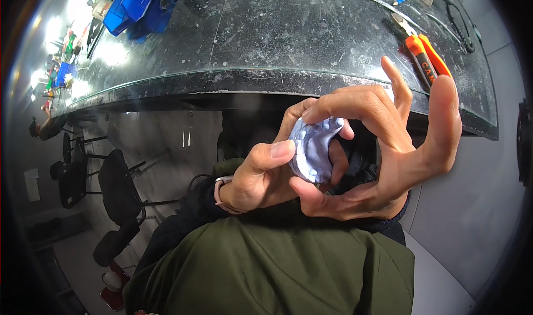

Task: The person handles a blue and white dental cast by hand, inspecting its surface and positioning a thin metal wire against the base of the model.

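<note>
A pale lavender dental cast, arch-shaped with a row of tooth forms along its edge, is held up in front of the bench edge, above my lap. My left hand grips it from the left, the thumb pressed on its outer side and the other fingers partly hidden behind it. My right hand pinches it between a bent forefinger at the top and the thumb at the bottom, with other fingers raised away. A pink band circles my left wrist. The cast's underside is hidden.
Orange-and-black handled pliers lie on the dusty dark bench at the right, near a long metal tool and a black cord. Blue plastic containers stand at the back left. Dark chairs are on the floor at left.
</note>
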`<state>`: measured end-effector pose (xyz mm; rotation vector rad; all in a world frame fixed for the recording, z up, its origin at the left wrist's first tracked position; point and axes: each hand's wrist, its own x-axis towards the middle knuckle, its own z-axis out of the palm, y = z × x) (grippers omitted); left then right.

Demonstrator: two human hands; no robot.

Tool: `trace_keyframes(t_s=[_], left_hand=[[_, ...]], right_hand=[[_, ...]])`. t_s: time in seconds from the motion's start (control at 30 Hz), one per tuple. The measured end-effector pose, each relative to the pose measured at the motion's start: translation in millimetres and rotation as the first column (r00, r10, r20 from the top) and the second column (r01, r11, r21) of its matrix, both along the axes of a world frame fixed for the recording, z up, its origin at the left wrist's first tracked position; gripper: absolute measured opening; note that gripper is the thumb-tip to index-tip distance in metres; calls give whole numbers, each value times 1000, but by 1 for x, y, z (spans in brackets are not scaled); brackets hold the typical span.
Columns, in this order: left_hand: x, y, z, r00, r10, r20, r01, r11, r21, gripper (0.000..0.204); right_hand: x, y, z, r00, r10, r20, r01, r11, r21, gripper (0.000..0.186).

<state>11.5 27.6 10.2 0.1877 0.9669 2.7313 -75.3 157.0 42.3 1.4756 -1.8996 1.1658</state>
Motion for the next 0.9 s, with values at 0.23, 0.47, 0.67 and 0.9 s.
trace_keyframes(t_s=[0.23, 0.47, 0.67, 0.9], left_hand=[[-1, 4, -1, 1000, 8, 3, -8, 999, 41, 62], [1, 1, 0, 998, 44, 35, -44, 999, 15, 62], [-1, 0, 0, 1000, 21, 0, -21, 1000, -16, 61], [-1, 0, -2, 999, 6, -42, -7, 1000, -12, 62]], right_hand=[[0, 4, 2, 1000, -1, 2, 1, 999, 36, 120], [0, 6, 1, 1000, 16, 16, -17, 997, 79, 120], [0, 6, 2, 1000, -22, 5, 21, 997, 79, 121], [-2, 7, -4, 999, -18, -28, 19, 1000, 18, 122]])
